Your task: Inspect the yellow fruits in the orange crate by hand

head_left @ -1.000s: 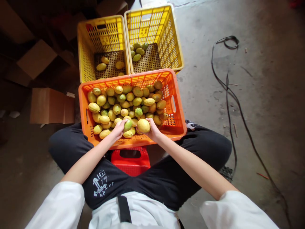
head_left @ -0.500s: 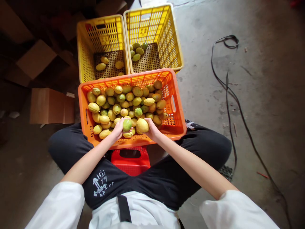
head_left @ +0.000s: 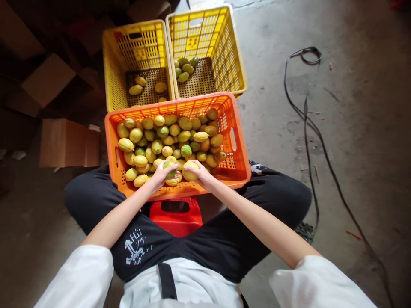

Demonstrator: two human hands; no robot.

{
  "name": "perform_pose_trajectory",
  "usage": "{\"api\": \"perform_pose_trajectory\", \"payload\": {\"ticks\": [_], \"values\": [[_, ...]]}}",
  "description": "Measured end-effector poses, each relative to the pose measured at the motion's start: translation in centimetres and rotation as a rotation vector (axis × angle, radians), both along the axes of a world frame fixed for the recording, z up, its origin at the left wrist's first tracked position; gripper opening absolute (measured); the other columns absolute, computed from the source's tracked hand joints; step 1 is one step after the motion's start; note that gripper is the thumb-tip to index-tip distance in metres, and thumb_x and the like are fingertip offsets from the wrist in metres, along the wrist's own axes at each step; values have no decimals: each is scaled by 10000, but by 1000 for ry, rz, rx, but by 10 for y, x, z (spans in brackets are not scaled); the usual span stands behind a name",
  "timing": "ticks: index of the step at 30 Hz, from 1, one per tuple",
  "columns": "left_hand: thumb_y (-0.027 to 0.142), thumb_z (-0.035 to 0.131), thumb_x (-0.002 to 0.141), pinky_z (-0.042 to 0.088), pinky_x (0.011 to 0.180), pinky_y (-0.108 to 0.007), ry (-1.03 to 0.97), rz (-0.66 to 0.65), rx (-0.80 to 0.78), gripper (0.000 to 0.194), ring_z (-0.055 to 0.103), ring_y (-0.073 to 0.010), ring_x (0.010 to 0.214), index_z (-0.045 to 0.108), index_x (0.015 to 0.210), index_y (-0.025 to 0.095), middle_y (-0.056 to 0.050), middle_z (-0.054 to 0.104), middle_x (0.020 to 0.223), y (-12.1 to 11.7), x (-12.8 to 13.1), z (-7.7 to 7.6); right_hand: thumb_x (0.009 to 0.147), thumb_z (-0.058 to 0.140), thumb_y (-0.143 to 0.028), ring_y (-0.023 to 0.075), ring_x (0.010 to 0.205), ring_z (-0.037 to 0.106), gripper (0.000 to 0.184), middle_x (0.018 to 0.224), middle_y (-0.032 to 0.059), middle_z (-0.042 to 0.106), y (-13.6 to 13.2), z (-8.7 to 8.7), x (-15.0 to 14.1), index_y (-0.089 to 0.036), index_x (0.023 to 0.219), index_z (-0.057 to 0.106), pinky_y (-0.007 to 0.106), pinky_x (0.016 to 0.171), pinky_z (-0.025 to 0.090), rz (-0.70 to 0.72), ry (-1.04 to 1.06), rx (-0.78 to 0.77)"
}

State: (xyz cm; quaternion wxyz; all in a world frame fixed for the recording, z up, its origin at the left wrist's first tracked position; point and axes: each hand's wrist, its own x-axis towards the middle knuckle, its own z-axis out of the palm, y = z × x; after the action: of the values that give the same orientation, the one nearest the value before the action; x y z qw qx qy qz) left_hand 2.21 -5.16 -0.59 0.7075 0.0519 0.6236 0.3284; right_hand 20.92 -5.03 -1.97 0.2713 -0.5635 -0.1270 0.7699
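Observation:
My left hand (head_left: pixel 161 174) is closed round a green lemon (head_left: pixel 170 170), thumb across its top. Close beside it, my right hand (head_left: pixel 201 174) grips a yellow lemon (head_left: pixel 190 171) with the fingers over its upper side. Both hands are above the near side of an orange crate (head_left: pixel 240 149). Many yellow and greenish lemons (head_left: pixel 156 146) lie in that crate, heaped toward its left and middle. The two held lemons are a small gap apart.
Behind stand two yellow crates: the left crate (head_left: pixel 107 72) has several yellow lemons, the right crate (head_left: pixel 239 60) several green ones. A red stool (head_left: pixel 176 222) is under the orange crate's near edge. Cardboard boxes (head_left: pixel 69 143) lie left; a black cable (head_left: pixel 330 160) crosses the floor right.
Both lemons have turned in my hands. My right fingers have shifted over the yellow lemon, and my left thumb now lies across the green one. The crates look the same.

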Motion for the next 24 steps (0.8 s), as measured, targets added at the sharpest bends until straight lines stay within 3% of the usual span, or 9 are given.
{"api": "perform_pose_trajectory", "payload": {"ticks": [3,6,11,16,21,24], "values": [[146,991,739,691,875,-380,-17,46,13,497,740,-143,770,537,932,215,35,692,871,0,-1,-2,652,978,-310,164,703,707,494,815,-64,724,1,-1,-1,-275,987,617,242,562,553,-26,-20,-5],[169,946,780,680,889,-333,4,87,47,426,701,-121,762,529,849,221,51,660,813,1,-3,-3,740,899,-295,163,742,692,330,824,-46,719,2,-3,-1,-266,947,644,242,600,553,-68,-36,-29],[224,778,909,671,860,-318,111,95,25,210,747,-189,813,614,777,212,6,653,716,3,-2,-4,879,739,-323,184,771,689,113,811,-7,728,5,-7,-1,-253,874,650,264,652,576,-86,-4,-60],[230,678,959,681,865,-348,70,69,9,144,809,-250,930,679,817,211,-69,746,793,4,2,-2,939,702,-378,219,776,712,147,770,11,740,6,-6,0,-255,878,649,301,700,597,-86,38,-97],[242,592,1000,692,809,-358,46,61,-14,150,825,-258,915,693,897,205,-99,767,870,4,3,1,982,603,-359,207,698,686,152,759,10,721,7,-5,4,-255,902,678,293,626,582,-95,30,-129],[289,655,975,695,775,-352,6,79,-40,83,822,-259,913,697,963,218,-91,765,899,4,1,0,971,626,-396,209,702,707,165,791,14,738,6,-5,5,-257,933,707,295,620,595,-81,32,-113]]}}
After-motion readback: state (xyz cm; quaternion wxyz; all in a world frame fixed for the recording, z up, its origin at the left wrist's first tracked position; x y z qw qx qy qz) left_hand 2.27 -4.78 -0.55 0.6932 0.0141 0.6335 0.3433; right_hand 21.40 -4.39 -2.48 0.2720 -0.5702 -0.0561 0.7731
